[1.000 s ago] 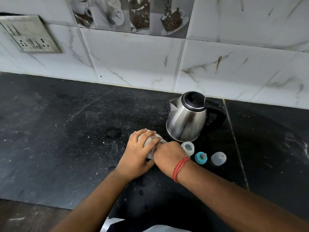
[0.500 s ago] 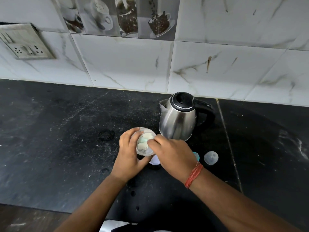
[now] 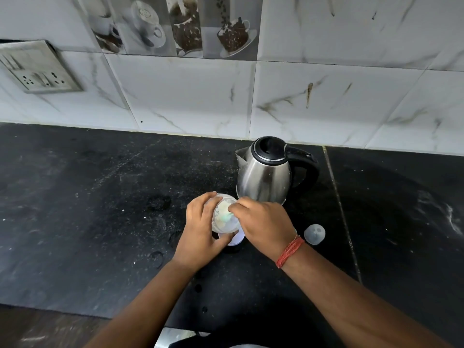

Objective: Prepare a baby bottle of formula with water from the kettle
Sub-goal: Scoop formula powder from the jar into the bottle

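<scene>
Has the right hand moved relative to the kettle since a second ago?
Yes. The right hand has shifted left, from beside the kettle's base to over the bottle mouth.

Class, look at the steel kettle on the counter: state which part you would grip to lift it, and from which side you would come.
Grip the kettle by its black loop handle, coming from the right: the handle juts that way, opposite the spout, unobstructed.

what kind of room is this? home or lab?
Most likely a home kitchen: a dark stone countertop against a marble-look tiled wall with coffee-cup picture tiles, a steel electric kettle, and a wall socket plate.
</scene>
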A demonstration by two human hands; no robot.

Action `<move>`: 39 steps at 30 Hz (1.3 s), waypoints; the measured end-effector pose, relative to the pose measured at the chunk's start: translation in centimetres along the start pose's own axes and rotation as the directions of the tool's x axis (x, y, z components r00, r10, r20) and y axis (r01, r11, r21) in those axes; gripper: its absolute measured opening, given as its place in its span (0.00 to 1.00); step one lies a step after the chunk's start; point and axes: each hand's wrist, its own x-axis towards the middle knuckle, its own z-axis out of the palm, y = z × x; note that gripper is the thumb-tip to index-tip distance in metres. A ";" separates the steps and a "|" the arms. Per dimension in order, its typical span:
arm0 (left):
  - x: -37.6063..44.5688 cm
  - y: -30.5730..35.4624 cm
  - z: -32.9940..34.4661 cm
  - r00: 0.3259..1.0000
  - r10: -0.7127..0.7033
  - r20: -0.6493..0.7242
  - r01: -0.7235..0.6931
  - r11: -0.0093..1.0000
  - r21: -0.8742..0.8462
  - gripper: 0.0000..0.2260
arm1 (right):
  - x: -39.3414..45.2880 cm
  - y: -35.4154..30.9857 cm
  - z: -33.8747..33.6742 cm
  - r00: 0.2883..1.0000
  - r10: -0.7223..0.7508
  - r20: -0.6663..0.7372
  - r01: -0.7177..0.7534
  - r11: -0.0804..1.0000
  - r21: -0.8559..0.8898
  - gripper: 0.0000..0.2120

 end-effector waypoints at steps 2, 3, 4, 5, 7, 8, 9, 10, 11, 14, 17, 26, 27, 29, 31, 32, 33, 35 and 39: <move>0.0 -0.1 -0.1 1.000 -0.002 0.004 0.002 1.000 0.002 0.36 | 0.0 -0.2 -0.1 1.000 -0.013 -0.011 0.014 0.999 0.031 0.09; 0.0 -0.2 -0.1 1.000 -0.005 0.009 0.005 1.000 0.001 0.36 | 0.0 -0.3 -0.2 1.000 -0.021 -0.010 0.021 0.999 0.045 0.10; -0.1 -0.2 -0.1 1.000 -0.007 0.011 0.007 1.000 0.001 0.37 | 0.0 -0.4 -0.2 1.000 -0.029 -0.004 0.029 0.998 0.055 0.11; -0.1 -0.3 -0.2 1.000 -0.007 0.013 0.007 1.000 0.003 0.37 | 0.0 -0.4 -0.2 0.999 -0.037 0.002 0.037 0.997 0.063 0.11; -0.2 -0.5 -0.3 1.000 -0.005 0.018 0.005 1.000 0.007 0.35 | -0.1 -0.4 0.0 0.999 -0.043 0.013 0.042 0.996 0.077 0.10; -0.3 -0.5 -0.3 1.000 -0.003 0.024 0.002 1.000 0.008 0.35 | 0.0 -0.4 0.1 0.999 -0.042 0.015 0.040 0.996 0.083 0.10; -0.4 -0.6 -0.3 1.000 -0.001 0.031 0.001 1.000 0.007 0.35 | 0.0 -0.4 0.3 0.999 -0.039 0.018 0.037 0.995 0.092 0.10; -0.5 -0.6 -0.3 0.999 -0.001 0.037 0.001 1.000 0.006 0.35 | 0.1 -0.3 0.3 0.999 -0.037 0.020 0.035 0.994 0.101 0.09; -0.6 -0.6 -0.3 0.999 -0.004 0.043 0.004 1.000 0.004 0.35 | 0.2 -0.3 0.4 0.999 -0.039 0.017 0.037 0.993 0.108 0.08; -0.7 -0.6 -0.3 0.999 -0.016 0.045 0.016 1.000 -0.002 0.35 | 0.4 -0.2 0.3 1.000 -0.027 0.003 0.027 0.989 0.145 0.08; -0.5 -0.7 -0.4 0.999 -0.019 0.043 0.019 1.000 -0.001 0.35 | 0.6 -0.2 0.2 1.000 0.013 0.002 -0.013 0.979 0.202 0.06; 0.0 -1.3 -0.6 0.999 -0.016 0.034 0.016 1.000 0.005 0.34 | 0.9 -0.6 0.5 0.986 -0.019 0.165 -0.022 0.970 0.244 0.11; 0.0 -1.4 -0.6 0.999 -0.011 0.033 0.011 1.000 0.008 0.34 | 0.8 -0.8 0.5 0.987 -0.023 0.159 -0.010 0.978 0.208 0.11; 0.0 -1.5 -0.5 0.999 -0.005 0.032 0.005 1.000 0.007 0.35 | 0.7 -1.3 0.6 0.991 -0.021 0.131 0.003 0.991 0.135 0.14; 0.0 -1.6 -0.5 0.999 -0.002 0.032 0.002 1.000 0.006 0.36 | 0.7 -1.7 0.7 0.993 0.003 0.120 -0.016 0.994 0.105 0.19; 0.0 -1.6 -0.4 0.999 0.002 0.034 -0.002 1.000 0.006 0.36 | 0.7 -1.9 0.7 0.995 -0.001 0.099 -0.009 0.994 0.105 0.21; 0.0 -1.5 -0.4 0.999 0.010 0.035 -0.010 1.000 0.006 0.36 | 0.7 -2.0 0.7 0.998 -0.018 0.067 0.011 0.995 0.100 0.23; 0.1 -1.3 -0.4 0.999 0.024 0.038 -0.025 1.000 0.009 0.35 | 0.9 -2.3 0.6 0.999 -0.050 0.008 0.050 0.997 0.057 0.23; 0.2 -0.9 -0.4 0.999 0.021 0.035 -0.021 1.000 0.002 0.33 | 1.2 -2.3 0.8 0.995 -0.070 -0.074 0.068 0.997 -0.039 0.16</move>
